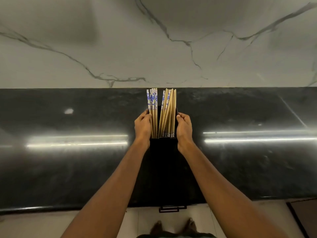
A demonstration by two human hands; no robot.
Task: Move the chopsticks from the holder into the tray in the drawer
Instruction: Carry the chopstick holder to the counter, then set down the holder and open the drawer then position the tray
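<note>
Head view, nearest to farthest. Bare feet [173,226] stand on a pale tiled floor [133,222] below the front edge of a dark polished surface [68,169], where a black drawer handle [172,209] shows. Both forearms reach forward over the surface. The left hand [142,126] clasps the left wall of a black holder [165,152], its grip closed on that wall with fingertips at the rim; the right hand [184,128] clasps the right wall likewise. The holder stands on the surface, its front face in shadow. The chopsticks [167,110] stand inside it in two bundles, left and right, several with blue-and-white patterned ends, leaning toward the rear. Behind rises a pale marble-veined wall [154,40].
</note>
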